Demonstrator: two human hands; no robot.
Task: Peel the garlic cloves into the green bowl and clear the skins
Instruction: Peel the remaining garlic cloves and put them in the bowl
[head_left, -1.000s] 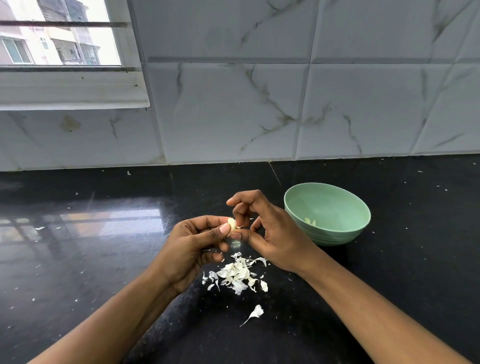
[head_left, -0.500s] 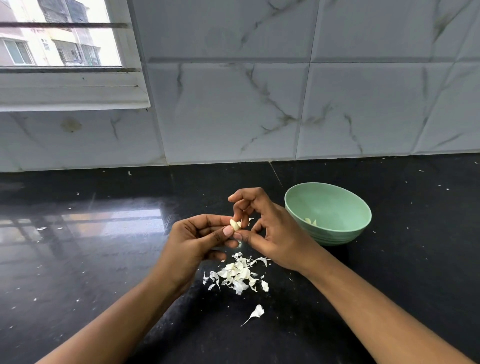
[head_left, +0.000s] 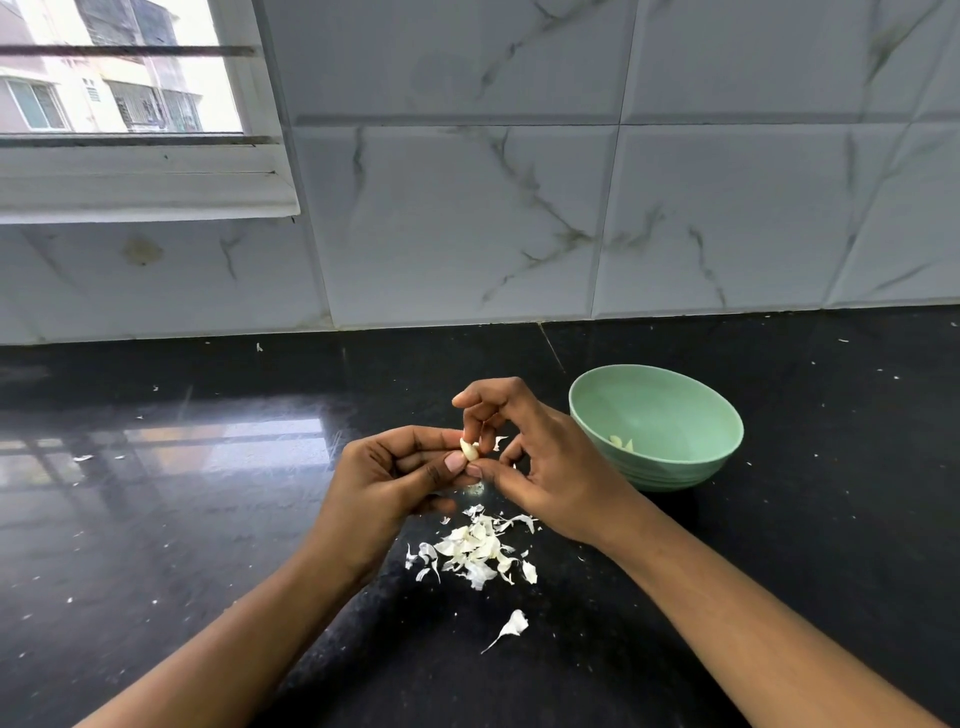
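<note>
Few peeled pieces (head_left: 621, 443) lie in the bottom of the green bowl (head_left: 675, 470), so I judge the job to be somewhere in its middle. One garlic clove (head_left: 469, 449) is up in the air between my hands, above the surface (head_left: 156, 519) and just left of the bowl. My left grip (head_left: 384, 483) pinches the clove between thumb and fingers. My right grip (head_left: 545, 467) has its fingertips curled onto the clove's top, picking at the skin, and a small flake (head_left: 500, 441) sticks out beside them. Whether any unpeeled cloves wait elsewhere I cannot tell; none shows. Left to do, as I read it: finish this clove, drop it in the bowl, then gather the pile of skins (head_left: 475, 551) under my hands, the stray skin (head_left: 511, 626) nearer me and the scattered specks. Room is generous: the dark surface runs wide on both sides and the tiled wall (head_left: 467, 208) stands well behind. The bowl sits near my right wrist, the one thing I could knock.
</note>
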